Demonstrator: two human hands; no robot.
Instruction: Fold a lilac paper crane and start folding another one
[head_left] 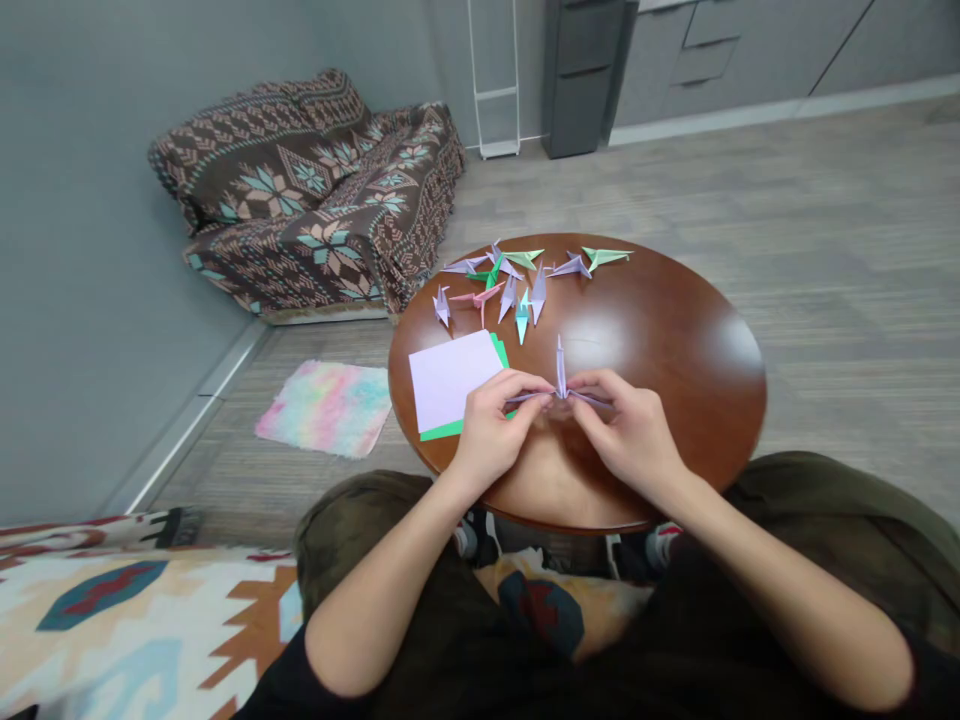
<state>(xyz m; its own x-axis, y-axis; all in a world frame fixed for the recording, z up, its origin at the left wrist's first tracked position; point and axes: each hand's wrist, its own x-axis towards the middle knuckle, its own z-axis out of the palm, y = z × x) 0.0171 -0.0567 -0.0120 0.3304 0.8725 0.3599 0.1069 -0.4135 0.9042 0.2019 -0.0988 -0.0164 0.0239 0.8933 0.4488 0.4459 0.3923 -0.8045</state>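
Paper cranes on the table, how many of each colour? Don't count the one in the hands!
Lavender paper cranes: 6
Pale green paper cranes: 2
Bright green paper crane: 1
Pink paper crane: 1
Pale blue paper crane: 1
Total: 11

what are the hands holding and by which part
A lilac origami crane: the left hand and right hand each pinch one of its two sideways points, close to the middle, with a third point standing up between them.
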